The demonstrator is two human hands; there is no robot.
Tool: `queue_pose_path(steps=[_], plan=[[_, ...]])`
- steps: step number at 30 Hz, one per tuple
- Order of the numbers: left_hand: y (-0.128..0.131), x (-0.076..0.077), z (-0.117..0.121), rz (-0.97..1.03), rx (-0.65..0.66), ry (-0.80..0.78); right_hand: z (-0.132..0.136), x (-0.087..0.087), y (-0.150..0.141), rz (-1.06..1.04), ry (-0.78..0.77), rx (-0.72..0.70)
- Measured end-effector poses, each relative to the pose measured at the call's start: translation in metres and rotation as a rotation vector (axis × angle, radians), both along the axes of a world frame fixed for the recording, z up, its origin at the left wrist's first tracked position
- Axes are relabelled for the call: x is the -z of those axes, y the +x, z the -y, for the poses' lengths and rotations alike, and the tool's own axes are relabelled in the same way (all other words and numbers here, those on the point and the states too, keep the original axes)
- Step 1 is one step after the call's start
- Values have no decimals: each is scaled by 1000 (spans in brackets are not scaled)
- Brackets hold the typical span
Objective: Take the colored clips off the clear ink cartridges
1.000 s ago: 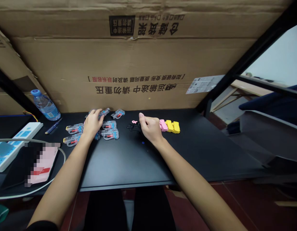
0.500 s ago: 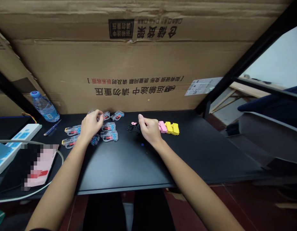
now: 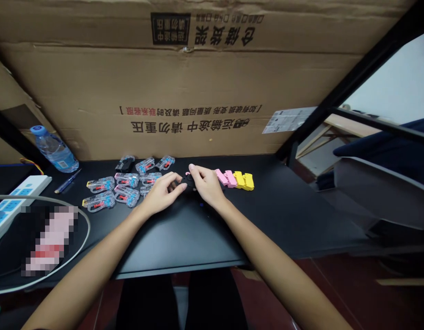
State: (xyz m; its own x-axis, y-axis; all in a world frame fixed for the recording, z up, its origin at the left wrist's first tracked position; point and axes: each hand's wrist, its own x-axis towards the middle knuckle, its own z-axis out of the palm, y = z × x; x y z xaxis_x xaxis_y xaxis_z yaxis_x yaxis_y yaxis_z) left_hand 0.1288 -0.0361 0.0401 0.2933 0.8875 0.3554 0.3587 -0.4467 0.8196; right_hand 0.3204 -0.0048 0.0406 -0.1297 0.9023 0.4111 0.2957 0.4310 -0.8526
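My left hand (image 3: 165, 190) has curled in toward the middle, its thumb and forefinger closed at a small black plastic part (image 3: 188, 181). Close by on the right is my right hand (image 3: 209, 185), fingers pinched together above the same spot. Whatever its fingertips hold is hidden. A bit of pink (image 3: 187, 173) shows between the hands. Left of them lie several clear, pistol-shaped plastic pieces (image 3: 126, 195) with red and blue insides, and a darker one (image 3: 125, 164) behind. Pink plastic pieces (image 3: 228, 178) and yellow plastic pieces (image 3: 244, 180) line up right of my right hand.
A cardboard sheet (image 3: 198, 82) walls off the back of the black table (image 3: 170, 243). At left are a water bottle (image 3: 57, 149), a pen-like tool (image 3: 68, 181), a power strip (image 3: 19, 201) and a looped cable (image 3: 89, 224). A blue speck (image 3: 201, 205) lies in front.
My left hand has left the clear pieces and moved right to the black part beside my right hand. My right hand stays nearly in place, still pinched. The view has shifted slightly.
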Motion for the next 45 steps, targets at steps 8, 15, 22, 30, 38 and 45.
queue_pose_path(steps=[8,15,22,30,38,45], plan=[[-4,1,-6,161,-90,-151,-5,-2,-4,-351,-306,-220],[-7,-6,0,128,-301,126,-7,0,3,-156,-137,-219],[-8,4,-11,240,-83,-318,-1,8,-1,98,318,-135],[-7,5,-9,181,-69,-225,6,11,-6,204,412,-136],[-11,0,-3,-193,-69,-46,7,18,-9,241,197,-316],[-9,-4,2,-261,-17,-51,14,20,-13,216,96,-364]])
